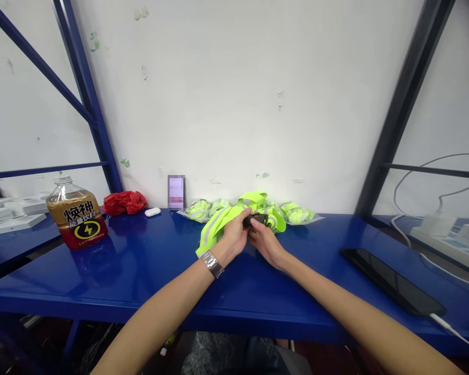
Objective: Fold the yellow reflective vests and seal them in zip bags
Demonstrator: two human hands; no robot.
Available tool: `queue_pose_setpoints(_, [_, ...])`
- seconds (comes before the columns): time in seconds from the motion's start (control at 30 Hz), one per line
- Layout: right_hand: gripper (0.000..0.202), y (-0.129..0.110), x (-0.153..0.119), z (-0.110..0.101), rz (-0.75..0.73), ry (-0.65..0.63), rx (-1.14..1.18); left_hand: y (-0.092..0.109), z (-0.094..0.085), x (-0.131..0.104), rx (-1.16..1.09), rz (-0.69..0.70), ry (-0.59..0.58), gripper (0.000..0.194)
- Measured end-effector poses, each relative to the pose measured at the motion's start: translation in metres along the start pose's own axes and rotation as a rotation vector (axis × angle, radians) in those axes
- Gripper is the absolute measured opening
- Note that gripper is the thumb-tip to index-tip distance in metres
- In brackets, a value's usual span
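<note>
A black buckle on a neon-yellow reflective strap is pinched between my two hands, just above the blue table. My left hand, with a metal watch at its wrist, closes on the buckle's left side. On the right side, my right hand grips it with the thumb on top. Fingers partly hide the buckle, so I cannot tell whether its halves are joined. The strap loops up behind my hands and trails to the left. Clear bags holding similar yellow straps lie behind, against the wall.
The blue table runs up to a white wall. A drink bottle, red plastic bag, white case and upright phone-like device stand left. A black phone with its cable and a power strip lie right.
</note>
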State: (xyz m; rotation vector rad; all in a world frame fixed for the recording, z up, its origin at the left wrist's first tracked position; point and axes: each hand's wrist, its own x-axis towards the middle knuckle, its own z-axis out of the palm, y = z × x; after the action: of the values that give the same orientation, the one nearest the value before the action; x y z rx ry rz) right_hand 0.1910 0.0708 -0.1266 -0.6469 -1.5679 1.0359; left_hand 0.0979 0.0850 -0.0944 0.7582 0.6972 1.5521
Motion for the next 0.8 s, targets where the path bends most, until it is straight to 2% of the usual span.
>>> queue_pose_setpoints(0.07, [0.037, 0.001, 0.005, 0.000, 0.088, 0.117, 0.293, -0.006, 0.003, -0.006, -0.002, -0.029, 0.034, 0.013])
queue_pose_setpoints(0.13, [0.032, 0.001, 0.010, -0.005, 0.122, 0.284, 0.470, -0.012, 0.004, -0.011, 0.038, -0.020, 0.066, 0.011])
queue_pose_setpoints(0.23, [0.027, 0.001, 0.015, -0.017, 0.087, 0.542, 0.527, -0.021, 0.002, -0.013, 0.069, -0.035, 0.071, 0.013])
queue_pose_setpoints(0.3, [0.026, 0.000, 0.016, -0.024, 0.083, 0.613, 0.504, -0.023, 0.000, -0.012, 0.083, -0.042, 0.089, 0.015])
queue_pose_setpoints(0.47, [0.026, -0.007, 0.013, -0.026, 0.143, 0.569, 0.486, -0.012, -0.006, -0.004, 0.097, -0.026, 0.128, 0.010])
queue_pose_setpoints(0.6, [0.027, -0.008, 0.010, -0.026, 0.171, 0.528, 0.451, 0.006, -0.014, 0.002, 0.075, 0.027, 0.120, 0.023])
queue_pose_setpoints(0.73, [0.027, -0.003, 0.006, -0.026, 0.229, 0.492, 0.382, 0.015, -0.027, 0.004, 0.091, 0.010, 0.094, 0.022])
queue_pose_setpoints(0.8, [0.030, 0.003, 0.005, -0.026, 0.238, 0.468, 0.285, 0.015, -0.035, 0.004, 0.194, -0.015, 0.080, 0.023])
